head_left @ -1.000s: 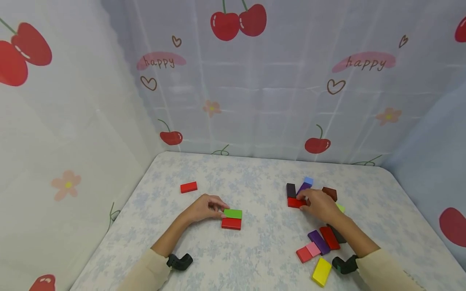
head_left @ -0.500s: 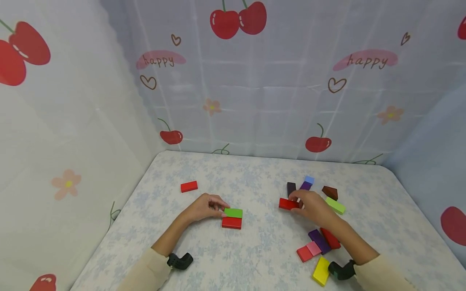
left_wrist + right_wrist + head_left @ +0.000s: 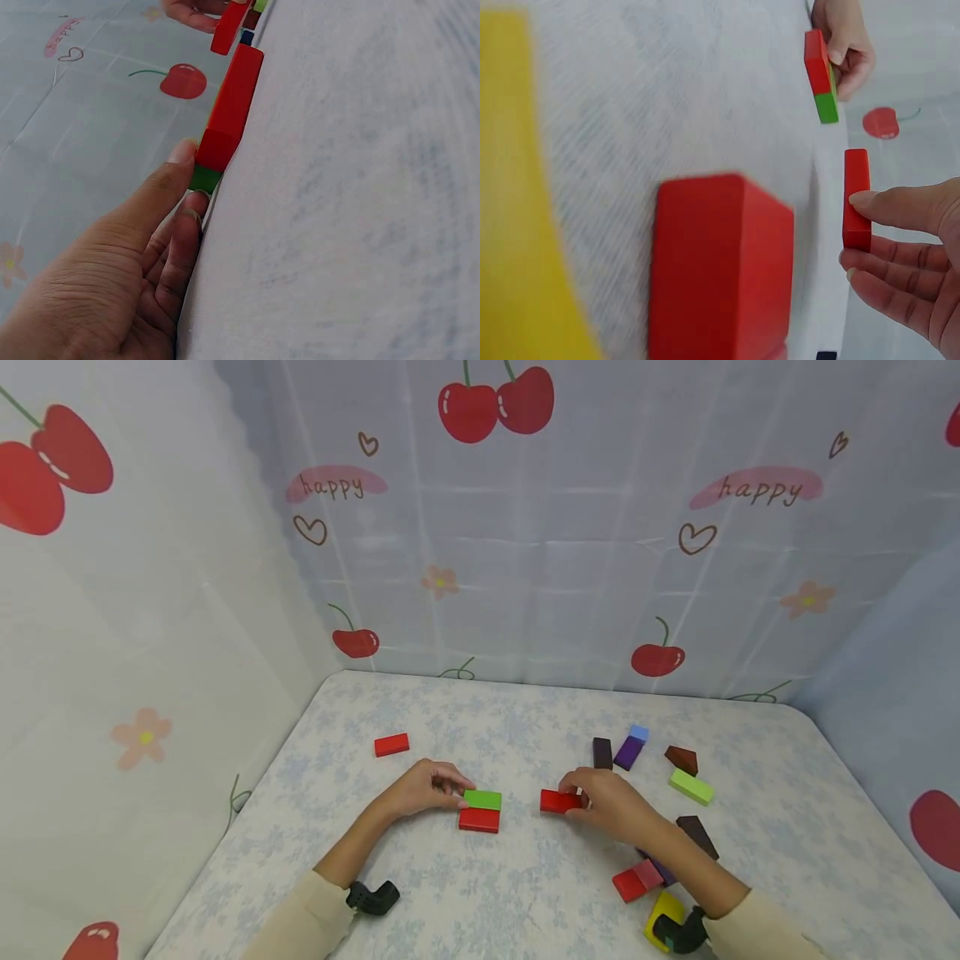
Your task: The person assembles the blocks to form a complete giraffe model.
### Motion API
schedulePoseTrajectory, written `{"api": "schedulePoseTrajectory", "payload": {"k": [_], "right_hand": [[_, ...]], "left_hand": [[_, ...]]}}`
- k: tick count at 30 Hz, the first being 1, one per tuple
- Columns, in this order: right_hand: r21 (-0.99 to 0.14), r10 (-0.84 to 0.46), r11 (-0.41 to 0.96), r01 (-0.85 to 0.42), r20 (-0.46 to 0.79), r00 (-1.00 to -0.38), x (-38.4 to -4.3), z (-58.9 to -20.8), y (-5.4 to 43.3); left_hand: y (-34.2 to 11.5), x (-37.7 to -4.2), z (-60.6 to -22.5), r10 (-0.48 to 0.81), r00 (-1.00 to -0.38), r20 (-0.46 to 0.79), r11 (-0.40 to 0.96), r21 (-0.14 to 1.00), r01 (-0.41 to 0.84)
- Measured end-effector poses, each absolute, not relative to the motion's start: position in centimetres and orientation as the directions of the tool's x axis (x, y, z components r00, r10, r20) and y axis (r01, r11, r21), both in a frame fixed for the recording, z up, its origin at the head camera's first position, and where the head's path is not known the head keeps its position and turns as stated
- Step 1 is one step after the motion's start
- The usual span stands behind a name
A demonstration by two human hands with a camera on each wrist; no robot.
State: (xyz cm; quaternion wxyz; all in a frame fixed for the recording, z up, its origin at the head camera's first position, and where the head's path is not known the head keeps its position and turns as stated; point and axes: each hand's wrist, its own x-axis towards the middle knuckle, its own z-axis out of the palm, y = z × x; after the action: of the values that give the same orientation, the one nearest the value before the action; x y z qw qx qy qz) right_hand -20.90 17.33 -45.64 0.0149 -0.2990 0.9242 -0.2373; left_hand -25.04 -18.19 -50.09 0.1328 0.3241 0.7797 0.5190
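In the head view my left hand [image 3: 423, 792] pinches the left end of a green block [image 3: 483, 799] between thumb and fingers. Against the green block's near side lies a red block [image 3: 478, 820]; the left wrist view shows the thumb tip right at the edge of this red block [image 3: 232, 97]. My right hand [image 3: 609, 802] grips another red block [image 3: 558, 802] by its right end, a short way right of the green one. The right wrist view has the thumb on one face of that held red block [image 3: 856, 187] and fingers at its other side.
A lone red block [image 3: 392, 744] lies back left. At the right are a dark block [image 3: 602, 752], a purple block [image 3: 628, 753], a blue block [image 3: 639, 733], a brown block [image 3: 682, 759] and a lime block [image 3: 692, 787]. Pink, red and yellow [image 3: 660, 914] blocks lie under the right forearm.
My right hand has drawn its red block away from the dark block, leftward and nearer, toward the green and red pair. The left hand has stayed in place.
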Motion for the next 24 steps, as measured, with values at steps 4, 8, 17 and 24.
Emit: {"api": "schedulePoseTrajectory", "payload": {"k": [4,8,17,24], "right_hand": [[-0.416,-0.605,0.694,-0.588,0.107,-0.789,-21.0,-45.7,16.1],[-0.405,-0.637,0.679,-0.613,0.091,-0.765,-21.1,-45.9,15.0],[-0.358,-0.649,0.685,-0.634,0.096,-0.755,-21.6,-46.7,13.3],[-0.330,-0.629,0.711,-0.621,0.097,-0.772,-22.0,-47.0,12.2]], "left_hand": [[-18.3,-25.1,-50.2,0.641,-0.757,0.127,0.253,0.896,0.365],[-18.3,-25.1,-50.3,0.642,-0.756,0.123,0.250,0.899,0.359],[-18.1,-25.0,-50.2,0.639,-0.758,0.134,0.253,0.893,0.371],[-18.1,-24.9,-50.0,0.630,-0.765,0.133,0.255,0.895,0.365]]}}
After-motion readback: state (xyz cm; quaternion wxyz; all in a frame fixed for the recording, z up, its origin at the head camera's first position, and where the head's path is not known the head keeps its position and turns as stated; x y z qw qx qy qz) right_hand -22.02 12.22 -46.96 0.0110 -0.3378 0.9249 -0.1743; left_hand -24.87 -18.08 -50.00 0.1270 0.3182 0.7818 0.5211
